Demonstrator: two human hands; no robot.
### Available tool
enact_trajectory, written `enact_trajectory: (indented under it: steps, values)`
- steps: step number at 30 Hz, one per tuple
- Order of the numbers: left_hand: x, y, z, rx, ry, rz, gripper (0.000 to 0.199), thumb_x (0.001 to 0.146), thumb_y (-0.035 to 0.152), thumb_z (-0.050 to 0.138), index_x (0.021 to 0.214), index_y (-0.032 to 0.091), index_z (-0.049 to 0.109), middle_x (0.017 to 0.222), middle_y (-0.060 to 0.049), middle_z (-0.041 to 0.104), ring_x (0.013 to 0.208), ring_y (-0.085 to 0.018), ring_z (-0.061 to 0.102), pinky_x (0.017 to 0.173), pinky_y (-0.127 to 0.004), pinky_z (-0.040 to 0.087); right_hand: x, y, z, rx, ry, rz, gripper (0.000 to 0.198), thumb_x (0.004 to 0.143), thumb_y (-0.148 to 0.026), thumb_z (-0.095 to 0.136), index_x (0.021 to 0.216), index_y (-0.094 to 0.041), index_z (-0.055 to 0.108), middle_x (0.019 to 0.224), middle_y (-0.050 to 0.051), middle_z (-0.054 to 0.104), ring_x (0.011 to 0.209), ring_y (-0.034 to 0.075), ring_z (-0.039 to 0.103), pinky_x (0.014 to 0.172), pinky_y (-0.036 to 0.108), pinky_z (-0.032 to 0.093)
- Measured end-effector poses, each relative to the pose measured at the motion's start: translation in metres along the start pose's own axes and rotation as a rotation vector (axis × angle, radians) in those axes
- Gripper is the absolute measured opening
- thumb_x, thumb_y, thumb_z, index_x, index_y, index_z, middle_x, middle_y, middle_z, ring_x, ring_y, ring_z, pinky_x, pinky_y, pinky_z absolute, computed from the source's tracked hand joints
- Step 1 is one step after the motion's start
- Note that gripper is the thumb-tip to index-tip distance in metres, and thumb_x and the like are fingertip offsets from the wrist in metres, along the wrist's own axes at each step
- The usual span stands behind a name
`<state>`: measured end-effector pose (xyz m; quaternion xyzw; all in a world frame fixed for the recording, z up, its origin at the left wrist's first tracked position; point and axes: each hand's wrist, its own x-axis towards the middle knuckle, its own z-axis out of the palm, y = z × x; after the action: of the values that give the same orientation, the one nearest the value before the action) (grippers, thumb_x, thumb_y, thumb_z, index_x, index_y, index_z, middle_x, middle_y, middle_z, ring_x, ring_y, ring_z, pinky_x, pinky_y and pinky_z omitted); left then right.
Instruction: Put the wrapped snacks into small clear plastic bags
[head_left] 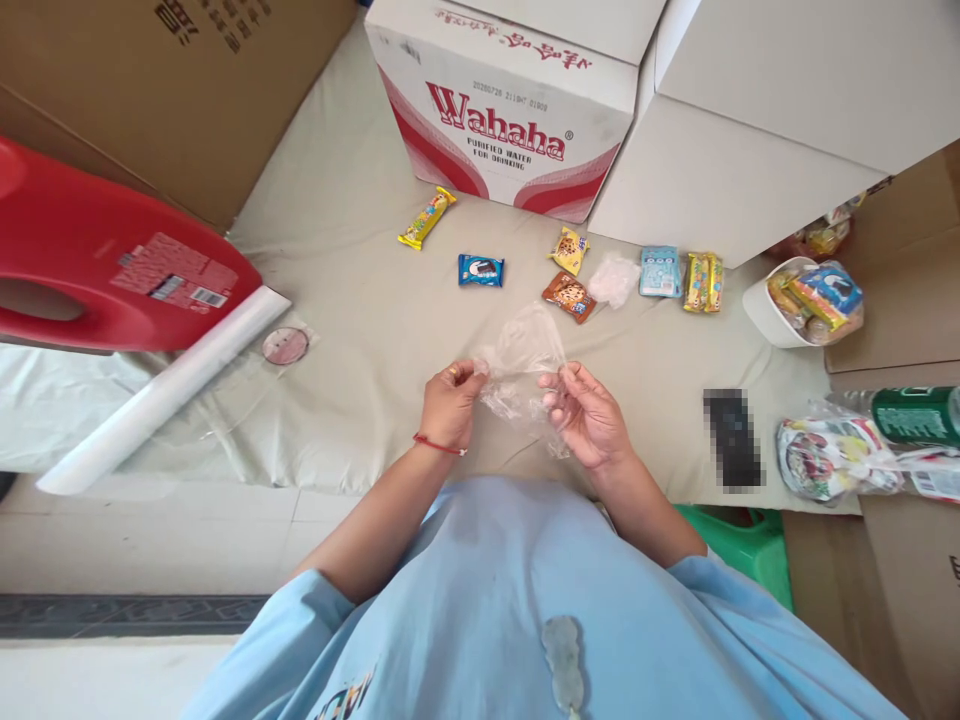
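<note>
A thin clear plastic bag [529,345] is stretched between my two hands above the cloth-covered surface. My left hand [450,400] pinches its left edge between thumb and fingers. On the other side, my right hand [589,412] grips the bag's right edge, its lower fingers curled loosely beside the crumpled film. Just beyond the bag lie a brown cookie packet [568,296], a yellow cookie packet [570,250] and a crumpled bundle of clear plastic [614,280]. A blue snack packet [481,270] rests farther left, near a long yellow packet [427,218].
A Wahaha carton [510,110] and white boxes [750,170] stand at the back. To the right are blue [660,271] and yellow packets [703,282], a white tub [765,305] of snacks and a blurred dark object [733,440]. A red jug [112,250] and plastic roll [165,390] lie left.
</note>
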<state>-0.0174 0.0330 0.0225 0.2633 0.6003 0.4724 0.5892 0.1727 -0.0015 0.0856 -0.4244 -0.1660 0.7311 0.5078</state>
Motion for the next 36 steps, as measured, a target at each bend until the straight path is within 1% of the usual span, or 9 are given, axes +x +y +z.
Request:
enact_trajectory:
  steps: [3,8,11,14,17,22,26,31,36]
  values:
    - [0.004,0.013,-0.011,-0.092,-0.079,-0.020,0.041,0.065,0.046,0.091,0.080,0.018,0.065,0.091,-0.005,0.072,0.074,-0.012,0.060,0.062,-0.025,0.047,0.000,-0.010,-0.015,-0.003,0.058,-0.028,0.043,0.076,-0.045,0.089,0.091,-0.025,0.054,0.095,-0.001,0.076,0.063,0.008,0.070,0.042,0.012,0.047]
    - [0.006,0.038,-0.023,-0.189,-0.179,-0.018,0.042,0.073,0.049,0.089,0.088,0.023,0.059,0.102,-0.004,0.075,0.095,-0.020,0.071,0.078,-0.035,0.061,0.004,-0.008,-0.045,-0.297,0.263,-0.237,0.048,0.077,-0.056,0.085,0.089,-0.026,0.050,0.076,-0.006,0.068,0.050,0.007,0.060,0.039,0.016,0.045]
    - [0.004,0.039,-0.020,-0.236,-0.228,-0.101,0.047,0.076,0.059,0.085,0.095,0.023,0.060,0.110,-0.007,0.075,0.101,-0.023,0.074,0.075,-0.034,0.062,0.003,-0.003,-0.051,-0.341,0.274,-0.249,0.048,0.078,-0.059,0.082,0.089,-0.026,0.049,0.068,-0.009,0.059,0.042,0.005,0.048,0.036,0.016,0.036]
    - [-0.006,0.027,-0.006,-0.329,-0.260,-0.190,0.064,0.075,0.074,0.078,0.110,0.024,0.062,0.119,-0.011,0.074,0.114,-0.026,0.073,0.080,-0.036,0.062,0.002,-0.003,-0.046,-0.176,0.261,-0.174,0.049,0.073,-0.053,0.087,0.087,-0.026,0.049,0.068,-0.010,0.055,0.041,0.003,0.036,0.035,0.015,0.026]
    - [-0.021,0.011,0.020,-0.384,-0.311,-0.225,0.071,0.070,0.077,0.081,0.117,0.026,0.063,0.122,-0.009,0.074,0.118,-0.026,0.071,0.092,-0.039,0.060,0.003,0.001,-0.030,-0.026,0.257,-0.177,0.048,0.071,-0.048,0.088,0.085,-0.025,0.049,0.069,-0.010,0.051,0.043,0.003,0.029,0.037,0.015,0.027]
    - [-0.026,0.010,0.056,-0.307,-0.338,-0.027,0.052,0.067,0.061,0.091,0.096,0.021,0.073,0.108,-0.007,0.077,0.115,-0.026,0.070,0.100,-0.037,0.053,-0.003,0.019,0.006,0.012,0.128,-0.111,0.044,0.079,-0.050,0.082,0.084,-0.025,0.047,0.070,-0.009,0.048,0.044,0.004,0.029,0.039,0.017,0.032]
    - [-0.009,0.021,0.045,-0.192,-0.216,0.093,0.049,0.069,0.064,0.087,0.075,0.020,0.066,0.079,-0.003,0.071,0.091,-0.023,0.073,0.086,-0.035,0.057,-0.009,0.016,0.006,-0.099,0.167,-0.192,0.042,0.084,-0.055,0.078,0.088,-0.026,0.047,0.072,-0.009,0.052,0.044,0.004,0.035,0.038,0.017,0.028]
    - [-0.001,0.017,0.014,0.047,-0.146,0.025,0.059,0.072,0.072,0.080,0.059,0.022,0.052,0.055,0.003,0.051,0.045,-0.012,0.051,0.050,-0.030,0.047,0.002,-0.006,-0.037,-0.367,0.361,-0.466,0.041,0.087,-0.059,0.074,0.092,-0.027,0.049,0.071,-0.008,0.058,0.044,0.005,0.040,0.039,0.019,0.031]
    - [0.000,0.010,-0.001,0.090,-0.106,-0.052,0.061,0.074,0.070,0.080,0.053,0.022,0.048,0.046,0.005,0.039,0.037,-0.009,0.041,0.041,-0.027,0.038,0.019,-0.005,-0.077,-0.548,0.387,-0.419,0.037,0.088,-0.057,0.071,0.092,-0.026,0.052,0.070,-0.008,0.059,0.047,0.007,0.044,0.043,0.021,0.036]
